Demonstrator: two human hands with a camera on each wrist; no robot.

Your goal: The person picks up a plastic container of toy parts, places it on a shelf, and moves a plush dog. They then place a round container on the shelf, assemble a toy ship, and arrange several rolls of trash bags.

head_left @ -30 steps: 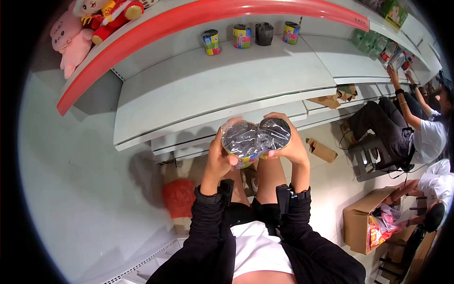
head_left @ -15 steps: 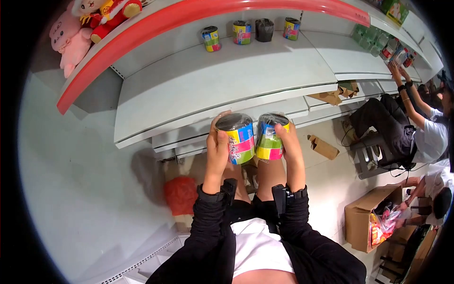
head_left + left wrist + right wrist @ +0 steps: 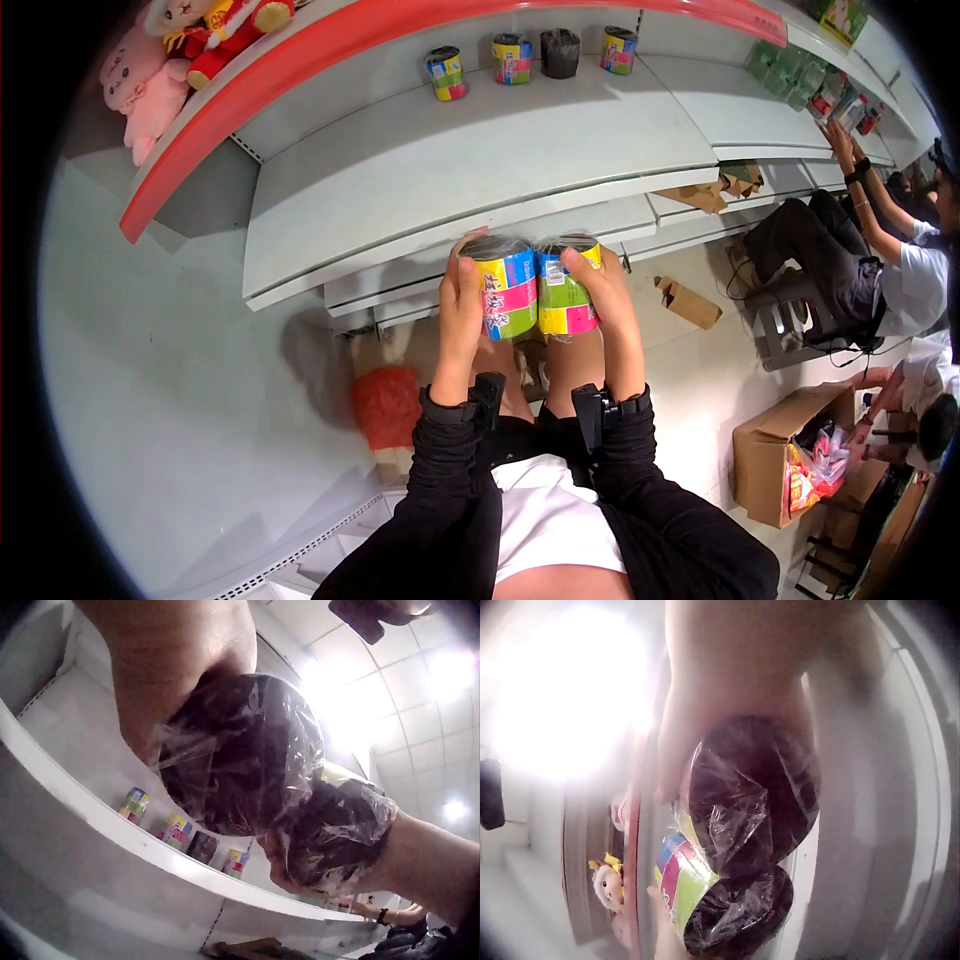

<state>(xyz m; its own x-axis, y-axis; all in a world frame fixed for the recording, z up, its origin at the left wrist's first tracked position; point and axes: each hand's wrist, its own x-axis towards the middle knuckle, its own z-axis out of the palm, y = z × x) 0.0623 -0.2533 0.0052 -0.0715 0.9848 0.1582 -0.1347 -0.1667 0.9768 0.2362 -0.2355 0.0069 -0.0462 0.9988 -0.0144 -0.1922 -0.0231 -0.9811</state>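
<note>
Left hand point(image 3: 459, 312) wraps its fingers round the left roll point(image 3: 510, 295), right hand point(image 3: 612, 300) grips the right roll point(image 3: 565, 298), both short of the shelf point(image 3: 450, 170), with four more rolls point(image 3: 511, 60) apparently already placed far back!

Head view: from overhead, wide, looking forward and down; the 2 rolls point(image 3: 509, 295) at mid-frame, the shelf point(image 3: 480, 170) beyond.
Left wrist view: very near the rolls, facing up past them to the ceiling point(image 3: 409, 712).
Right wrist view: equally near, the scene turned sideways.
Head and left wrist share: 4 packs point(image 3: 513, 60) on the shelf.
Head and right wrist share: toys point(image 3: 610, 887).
All 3 share: the rolls.
</note>
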